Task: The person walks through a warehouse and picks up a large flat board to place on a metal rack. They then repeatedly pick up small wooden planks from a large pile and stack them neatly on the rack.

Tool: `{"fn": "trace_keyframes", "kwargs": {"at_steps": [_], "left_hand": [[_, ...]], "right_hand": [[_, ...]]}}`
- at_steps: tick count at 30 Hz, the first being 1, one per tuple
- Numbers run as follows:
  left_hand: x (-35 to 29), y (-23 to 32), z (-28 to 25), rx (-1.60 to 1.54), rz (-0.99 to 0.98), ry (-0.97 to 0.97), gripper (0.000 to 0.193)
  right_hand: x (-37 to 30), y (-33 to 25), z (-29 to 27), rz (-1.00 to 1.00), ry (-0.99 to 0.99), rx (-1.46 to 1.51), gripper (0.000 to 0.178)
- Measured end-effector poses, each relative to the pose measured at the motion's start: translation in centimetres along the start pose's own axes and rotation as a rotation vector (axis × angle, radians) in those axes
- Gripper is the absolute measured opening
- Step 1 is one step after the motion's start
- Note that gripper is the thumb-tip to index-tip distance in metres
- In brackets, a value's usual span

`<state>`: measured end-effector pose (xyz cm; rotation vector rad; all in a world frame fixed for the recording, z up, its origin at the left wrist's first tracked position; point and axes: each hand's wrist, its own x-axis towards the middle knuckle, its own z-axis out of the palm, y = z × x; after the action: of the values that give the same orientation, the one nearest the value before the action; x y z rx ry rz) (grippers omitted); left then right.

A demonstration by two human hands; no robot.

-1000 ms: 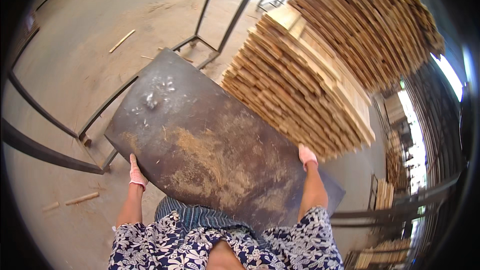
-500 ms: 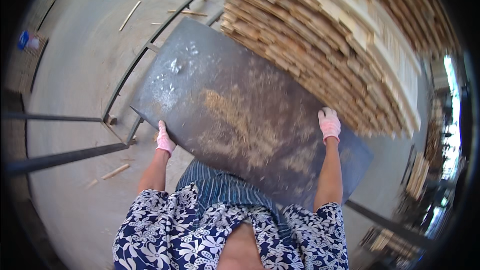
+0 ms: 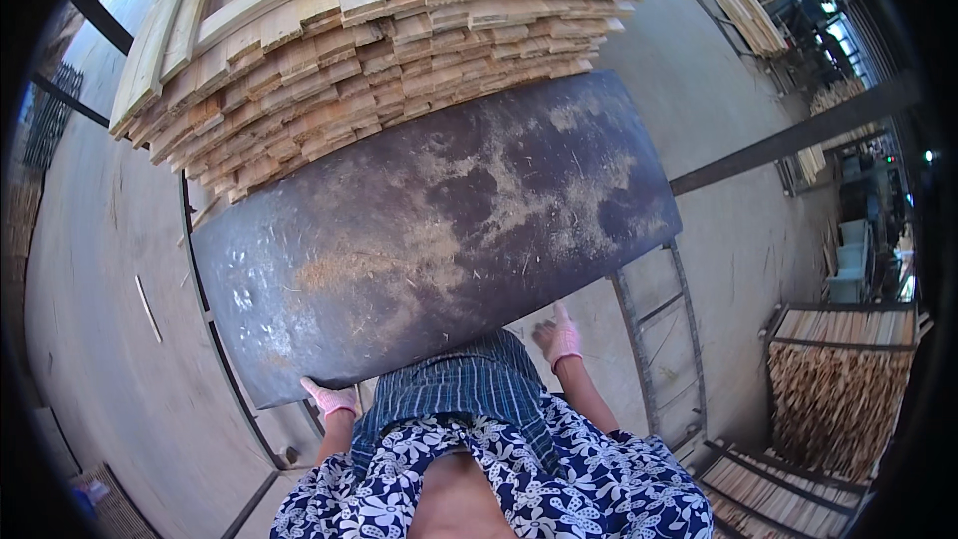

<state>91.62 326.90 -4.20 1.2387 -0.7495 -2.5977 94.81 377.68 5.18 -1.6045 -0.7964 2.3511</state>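
Observation:
A large dark board (image 3: 469, 210), dusted with sawdust and whitish smears, lies in front of me against a stack of planks. At its near left corner my left hand (image 3: 331, 398), in a pink-and-white glove, grips the edge, thumb on top; its other fingers are mostly hidden beneath. My right hand (image 3: 559, 337), gloved alike with dark-stained fingers, is just below the board's near edge. Its thumb points up toward that edge and stands apart from the fingers, and nothing shows in it.
The tall plank stack (image 3: 379, 50) rises beyond the board. A dark metal rail (image 3: 205, 309) runs along the left, and a ladder-like metal frame (image 3: 664, 339) stands at right. More bundled wood (image 3: 838, 399) sits at lower right. A loose stick (image 3: 147, 307) lies on the floor.
My view has turned rightward, so the board and the stack appear swung round. My right hand has left the board's top surface and is now below its near edge. The left stays at the left corner.

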Motion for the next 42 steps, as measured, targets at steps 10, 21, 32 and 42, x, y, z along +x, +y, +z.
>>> {"fn": "trace_keyframes", "kwargs": {"at_steps": [10, 21, 32, 42], "left_hand": [[-4.9, 2.5, -3.6, 0.655, -0.010, 0.159, 0.077], [-2.2, 3.3, -3.1, -0.122, -0.192, 0.282, 0.082], [-2.0, 2.5, -5.8, 0.220, -0.138, 0.136, 0.093], [-0.4, 4.6, -4.2, 0.563, -0.254, 0.124, 0.079]], "right_hand": [[-1.5, 9.2, 4.1, 0.057, -0.366, 0.246, 0.073], [-1.5, 9.6, 4.6, 0.068, -0.196, 0.068, 0.076], [-1.3, 8.9, 2.6, 0.028, -0.319, -0.105, 0.087], [-4.7, 10.2, -4.4, -0.488, 0.056, -0.868, 0.067]]}}
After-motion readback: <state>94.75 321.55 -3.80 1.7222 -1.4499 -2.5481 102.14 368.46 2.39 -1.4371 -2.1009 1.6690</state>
